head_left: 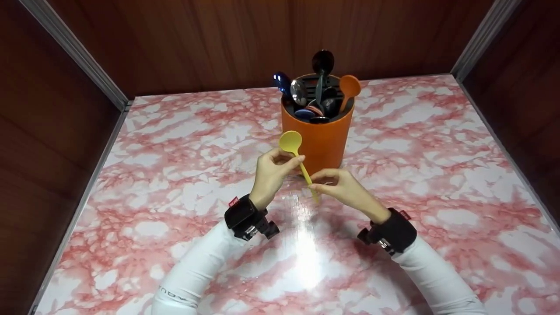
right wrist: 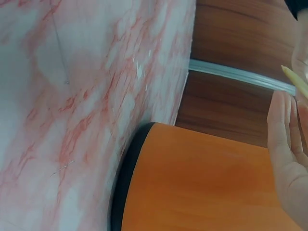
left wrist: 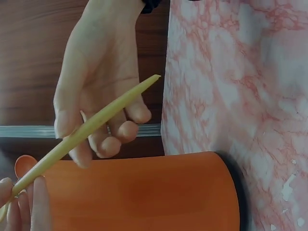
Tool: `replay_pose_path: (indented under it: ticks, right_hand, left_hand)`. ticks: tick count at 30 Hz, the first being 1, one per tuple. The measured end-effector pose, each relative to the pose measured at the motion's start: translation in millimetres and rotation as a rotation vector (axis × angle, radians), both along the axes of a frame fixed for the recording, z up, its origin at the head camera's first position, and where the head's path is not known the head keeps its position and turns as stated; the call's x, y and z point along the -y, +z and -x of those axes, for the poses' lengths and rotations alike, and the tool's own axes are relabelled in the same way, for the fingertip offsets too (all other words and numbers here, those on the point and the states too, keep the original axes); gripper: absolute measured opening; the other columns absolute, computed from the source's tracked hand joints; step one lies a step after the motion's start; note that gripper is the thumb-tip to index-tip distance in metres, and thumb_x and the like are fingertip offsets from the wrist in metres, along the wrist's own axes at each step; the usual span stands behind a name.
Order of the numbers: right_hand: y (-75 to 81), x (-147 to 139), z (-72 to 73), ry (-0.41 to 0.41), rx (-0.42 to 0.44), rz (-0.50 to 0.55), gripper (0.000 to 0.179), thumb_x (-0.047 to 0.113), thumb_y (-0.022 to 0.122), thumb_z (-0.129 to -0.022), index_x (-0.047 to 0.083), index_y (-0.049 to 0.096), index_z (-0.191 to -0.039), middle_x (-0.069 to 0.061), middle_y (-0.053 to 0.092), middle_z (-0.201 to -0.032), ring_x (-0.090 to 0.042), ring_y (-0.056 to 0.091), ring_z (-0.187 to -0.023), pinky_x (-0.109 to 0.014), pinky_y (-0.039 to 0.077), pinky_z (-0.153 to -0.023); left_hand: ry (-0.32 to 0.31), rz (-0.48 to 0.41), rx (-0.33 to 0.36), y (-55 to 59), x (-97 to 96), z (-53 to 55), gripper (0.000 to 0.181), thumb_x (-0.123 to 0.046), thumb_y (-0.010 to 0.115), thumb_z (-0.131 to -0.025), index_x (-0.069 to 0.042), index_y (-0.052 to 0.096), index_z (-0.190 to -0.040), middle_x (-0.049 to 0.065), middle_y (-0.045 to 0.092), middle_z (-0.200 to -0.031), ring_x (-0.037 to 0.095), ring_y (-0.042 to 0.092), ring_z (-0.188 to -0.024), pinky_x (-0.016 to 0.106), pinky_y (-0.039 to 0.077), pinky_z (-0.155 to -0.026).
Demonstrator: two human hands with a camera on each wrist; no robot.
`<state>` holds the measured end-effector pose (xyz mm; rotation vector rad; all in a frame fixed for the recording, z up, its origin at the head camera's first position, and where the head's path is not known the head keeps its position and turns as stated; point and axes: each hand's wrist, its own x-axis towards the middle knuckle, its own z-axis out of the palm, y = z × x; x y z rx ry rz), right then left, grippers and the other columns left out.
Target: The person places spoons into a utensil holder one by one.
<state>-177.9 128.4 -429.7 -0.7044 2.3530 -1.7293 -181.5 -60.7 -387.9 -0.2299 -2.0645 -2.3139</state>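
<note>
A yellow spoon point(head_left: 291, 141) is held between both hands in front of an orange utensil holder point(head_left: 318, 142), its round bowl up and its handle slanting down to the right. My left hand point(head_left: 273, 173) pinches the handle just below the bowl. Lower on the handle, the thumb and index finger of my right hand point(head_left: 343, 187) grip it, and the tip sticks out past them. In the left wrist view the handle point(left wrist: 108, 111) crosses in front of the right palm. Only the pointed handle end point(right wrist: 294, 79) shows in the right wrist view.
Several utensils stand in the holder's black slotted top, among them an orange spoon point(head_left: 349, 87), a silver spoon point(head_left: 299, 92), a blue one point(head_left: 282, 83) and a black one point(head_left: 323, 62). Dark wood panels point(head_left: 245, 43) enclose the red-and-white marbled table point(head_left: 183, 192) at back and sides.
</note>
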Motion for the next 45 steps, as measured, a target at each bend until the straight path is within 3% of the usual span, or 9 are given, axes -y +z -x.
replay_pose_path:
  ticks: [4, 11, 16, 19, 25, 28, 34, 39, 45]
  right_hand:
    - [1.4, 2.0, -0.6, 0.001, -0.040, 0.023, 0.018, 0.001, 0.068, -0.089, -0.012, 0.068, -0.101, -0.019, 0.070, -0.093, -0.010, 0.066, -0.081, -0.022, 0.055, -0.075]
    - [8.5, -0.8, -1.5, -0.006, -0.077, 0.086, 0.016, -0.004, 0.065, -0.089, -0.015, 0.065, -0.101, -0.024, 0.068, -0.094, -0.007, 0.065, -0.080, -0.023, 0.055, -0.075]
    - [26.7, -9.3, 1.5, -0.044, -0.121, 0.172, 0.014, -0.012, 0.062, -0.088, -0.018, 0.061, -0.101, -0.027, 0.066, -0.093, -0.009, 0.066, -0.078, -0.025, 0.057, -0.073]
    - [42.4, -15.1, 5.5, -0.107, -0.177, 0.224, 0.014, -0.015, 0.061, -0.086, -0.019, 0.060, -0.099, -0.018, 0.068, -0.091, -0.010, 0.066, -0.078, -0.025, 0.057, -0.072]
    - [73.4, -22.7, 19.6, -0.249, -0.304, 0.299, 0.015, -0.008, 0.066, -0.085, -0.018, 0.061, -0.096, -0.003, 0.068, -0.086, -0.011, 0.065, -0.080, -0.022, 0.056, -0.076]
    - [86.4, -23.2, 27.8, -0.285, -0.340, 0.317, 0.013, -0.008, 0.067, -0.085, -0.014, 0.064, -0.096, -0.003, 0.069, -0.084, -0.010, 0.065, -0.078, -0.021, 0.056, -0.076]
    - [106.7, -21.7, 48.1, -0.305, -0.376, 0.392, 0.014, -0.017, 0.062, -0.083, -0.008, 0.067, -0.093, -0.005, 0.069, -0.082, -0.011, 0.065, -0.072, -0.021, 0.057, -0.067]
    - [115.4, -19.7, 62.7, -0.323, -0.370, 0.429, 0.015, -0.016, 0.062, -0.083, -0.005, 0.068, -0.091, -0.008, 0.068, -0.082, -0.012, 0.066, -0.073, -0.024, 0.058, -0.067]
    - [114.6, -17.4, 70.3, -0.384, -0.391, 0.359, 0.012, -0.014, 0.064, -0.084, -0.006, 0.067, -0.092, 0.002, 0.067, -0.082, -0.009, 0.065, -0.074, -0.023, 0.058, -0.069]
  left_hand:
    - [0.007, 0.087, -0.035, -1.3, -1.3, -1.3, 0.013, 0.000, 0.074, -0.083, 0.007, 0.065, -0.088, 0.005, 0.067, -0.079, 0.012, 0.064, -0.074, 0.042, 0.058, -0.076]
    - [-0.064, 0.087, -0.057, -2.7, 1.8, -4.2, 0.016, 0.000, 0.072, -0.085, 0.010, 0.063, -0.094, 0.008, 0.068, -0.084, 0.018, 0.065, -0.074, 0.037, 0.059, -0.071]
    - [-0.074, 0.093, -0.044, -7.5, 9.6, -7.4, 0.014, 0.000, 0.071, -0.086, 0.009, 0.063, -0.093, 0.003, 0.066, -0.080, 0.014, 0.062, -0.065, 0.028, 0.057, -0.064]
    - [-0.068, 0.100, -0.030, -13.3, 14.8, -9.6, 0.010, -0.001, 0.071, -0.086, 0.006, 0.065, -0.091, 0.001, 0.066, -0.078, 0.015, 0.062, -0.067, 0.025, 0.055, -0.063]
    - [-0.069, 0.082, 0.010, -27.4, 25.7, -15.2, 0.008, -0.001, 0.070, -0.087, 0.005, 0.065, -0.091, 0.006, 0.065, -0.080, 0.013, 0.060, -0.068, 0.031, 0.057, -0.065]
    - [-0.071, 0.067, 0.037, -33.4, 31.2, -18.2, 0.008, 0.000, 0.069, -0.087, 0.006, 0.064, -0.091, 0.010, 0.065, -0.080, 0.013, 0.061, -0.067, 0.035, 0.058, -0.065]
    - [-0.060, 0.067, 0.066, -43.7, 38.8, -22.0, 0.009, 0.005, 0.066, -0.087, 0.011, 0.062, -0.092, 0.011, 0.065, -0.078, 0.020, 0.062, -0.067, 0.027, 0.057, -0.062]
    - [-0.065, 0.029, 0.086, -47.4, 41.3, -27.2, 0.012, 0.005, 0.064, -0.088, 0.015, 0.060, -0.093, 0.007, 0.064, -0.078, 0.017, 0.062, -0.066, 0.026, 0.056, -0.062]
    - [-0.086, 0.016, 0.082, -51.2, 43.6, -32.2, 0.008, 0.004, 0.064, -0.088, 0.011, 0.062, -0.092, 0.012, 0.065, -0.081, 0.018, 0.062, -0.068, 0.028, 0.057, -0.063]
